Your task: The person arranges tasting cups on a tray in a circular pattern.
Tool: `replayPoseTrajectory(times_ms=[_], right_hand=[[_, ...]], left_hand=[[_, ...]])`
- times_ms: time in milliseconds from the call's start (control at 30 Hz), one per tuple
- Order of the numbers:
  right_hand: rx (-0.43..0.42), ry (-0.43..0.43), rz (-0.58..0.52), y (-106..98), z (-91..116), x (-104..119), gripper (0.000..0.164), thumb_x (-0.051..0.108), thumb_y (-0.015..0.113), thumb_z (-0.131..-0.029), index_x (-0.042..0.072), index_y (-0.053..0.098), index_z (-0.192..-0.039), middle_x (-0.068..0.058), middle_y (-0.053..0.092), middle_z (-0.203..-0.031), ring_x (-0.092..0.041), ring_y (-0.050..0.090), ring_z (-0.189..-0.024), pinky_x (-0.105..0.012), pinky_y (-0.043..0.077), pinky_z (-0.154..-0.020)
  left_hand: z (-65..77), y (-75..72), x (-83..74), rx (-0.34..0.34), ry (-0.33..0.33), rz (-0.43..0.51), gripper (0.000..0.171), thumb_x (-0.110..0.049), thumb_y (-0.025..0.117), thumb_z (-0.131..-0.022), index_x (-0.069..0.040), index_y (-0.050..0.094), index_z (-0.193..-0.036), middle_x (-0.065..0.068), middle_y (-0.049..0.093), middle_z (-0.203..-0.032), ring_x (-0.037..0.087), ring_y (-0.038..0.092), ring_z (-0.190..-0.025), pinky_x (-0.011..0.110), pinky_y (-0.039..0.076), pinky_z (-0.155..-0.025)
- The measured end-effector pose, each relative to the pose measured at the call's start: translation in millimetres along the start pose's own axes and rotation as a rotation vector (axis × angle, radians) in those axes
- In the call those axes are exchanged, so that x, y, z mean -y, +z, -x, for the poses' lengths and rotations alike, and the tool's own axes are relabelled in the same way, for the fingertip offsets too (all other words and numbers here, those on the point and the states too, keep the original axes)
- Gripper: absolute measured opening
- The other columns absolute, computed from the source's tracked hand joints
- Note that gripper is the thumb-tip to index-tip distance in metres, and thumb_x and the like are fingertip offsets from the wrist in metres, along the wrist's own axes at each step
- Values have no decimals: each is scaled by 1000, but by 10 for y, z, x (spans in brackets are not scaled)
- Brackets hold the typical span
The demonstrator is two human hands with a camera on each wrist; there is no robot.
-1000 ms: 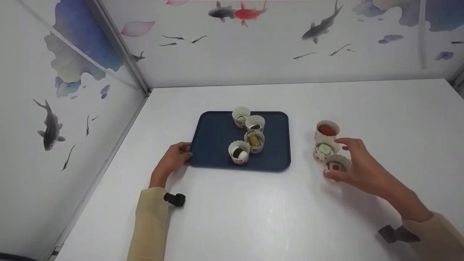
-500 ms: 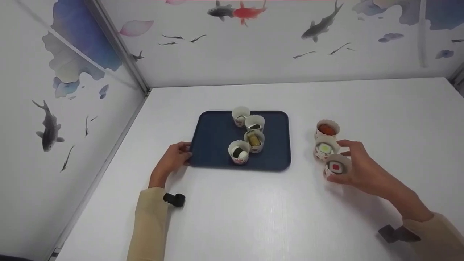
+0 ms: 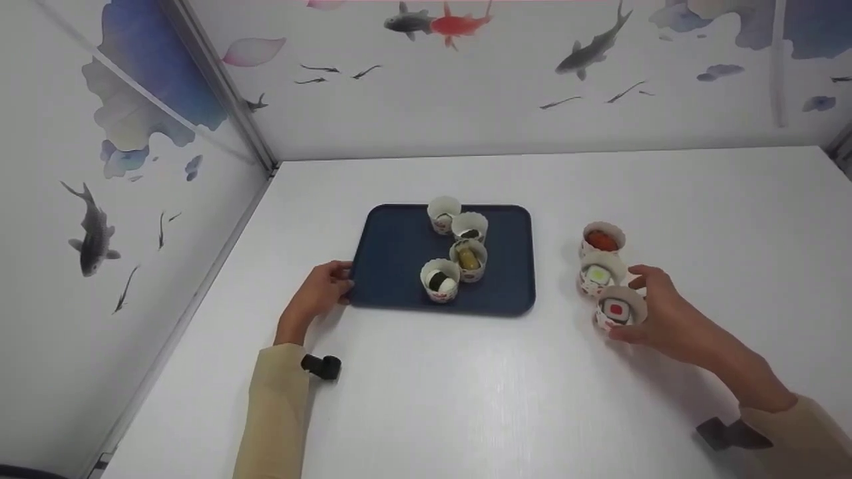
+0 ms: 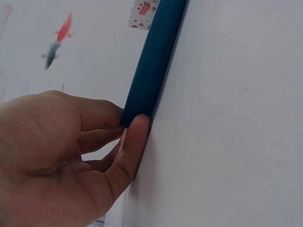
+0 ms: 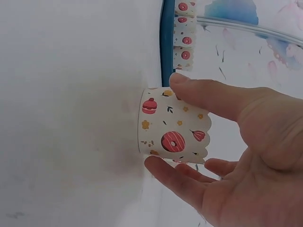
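My left hand (image 3: 323, 291) pinches the left edge of a dark blue tray (image 3: 386, 259), with the thumb against its side in the left wrist view. In the head view, my right hand (image 3: 672, 319) stands around the right side of the nearest paper cup (image 3: 602, 319) on the table. A sushi roll (image 3: 616, 309) with a red centre lies in that cup. In the right wrist view the thumb (image 5: 203, 90) overlaps the printed cup (image 5: 165, 118), and the fingers (image 5: 175, 182) lie beside its opposite side. The fingers are loosely bent and spread; firm contact is not plain.
Behind that cup stand a cup (image 3: 589, 283) with a green-centred roll and one (image 3: 592, 249) with orange food. Several cups, such as the front one (image 3: 436, 293) with a dark-banded rice piece, stand on the tray. White walls with fish pictures border the white table (image 3: 432, 399).
My right hand has drawn slightly to the right, with its thumb and index finger less far over the cups. The red-centred roll shows more plainly. The left hand and tray stay put.
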State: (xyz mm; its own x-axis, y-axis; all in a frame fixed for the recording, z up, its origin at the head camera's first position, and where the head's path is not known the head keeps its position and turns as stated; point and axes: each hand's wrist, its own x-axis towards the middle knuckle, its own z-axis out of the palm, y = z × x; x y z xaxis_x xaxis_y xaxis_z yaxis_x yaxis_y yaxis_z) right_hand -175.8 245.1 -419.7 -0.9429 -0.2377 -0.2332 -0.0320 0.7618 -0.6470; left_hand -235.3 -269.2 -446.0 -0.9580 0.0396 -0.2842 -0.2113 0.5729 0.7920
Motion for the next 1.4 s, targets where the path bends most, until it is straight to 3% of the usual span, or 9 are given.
replayPoseTrajectory(times_ms=[200, 533, 733, 1000, 1400], right_hand=[[20, -30, 49, -9, 3, -8, 110, 30, 83, -83, -4, 4, -152, -32, 44, -139, -44, 53, -120, -49, 56, -91], [29, -16, 39, -46, 38, 67, 105, 31, 81, -84, -2, 7, -152, -31, 43, -139, -43, 54, -118, -46, 59, -88], [22, -30, 58, -43, 82, 130, 94, 28, 81, -84, -4, 19, -147, -31, 43, -140, -43, 54, -118, -47, 59, -88], [14, -72, 52, -39, 150, 266, 76, 22, 79, -86, -2, 34, -141, -26, 50, -135, -38, 57, -116, -43, 59, -87], [-17, -173, 56, 64, 108, 586, 71, 17, 81, -85, 3, 39, -140, -22, 57, -130, -34, 60, -113, -48, 59, -90]], left_hand=[[16, 13, 4, -3, 6, -14, 47, -3, 48, -103, 2, 42, -149, 25, 54, -136, 29, 62, -114, 30, 59, -87], [32, -4, 31, -2, 4, -8, 47, -3, 48, -103, 2, 41, -149, 26, 54, -137, 30, 63, -114, 31, 59, -87], [59, -20, 0, -6, 16, -7, 47, -3, 49, -102, 3, 42, -148, 25, 56, -134, 26, 64, -109, 28, 59, -84], [58, -29, -15, -17, 26, 5, 47, -2, 49, -102, 3, 43, -148, 25, 56, -133, 26, 64, -108, 27, 59, -83], [38, 26, 12, -21, 9, 7, 46, -3, 49, -102, 2, 44, -147, 24, 56, -133, 26, 63, -108, 27, 58, -82]])
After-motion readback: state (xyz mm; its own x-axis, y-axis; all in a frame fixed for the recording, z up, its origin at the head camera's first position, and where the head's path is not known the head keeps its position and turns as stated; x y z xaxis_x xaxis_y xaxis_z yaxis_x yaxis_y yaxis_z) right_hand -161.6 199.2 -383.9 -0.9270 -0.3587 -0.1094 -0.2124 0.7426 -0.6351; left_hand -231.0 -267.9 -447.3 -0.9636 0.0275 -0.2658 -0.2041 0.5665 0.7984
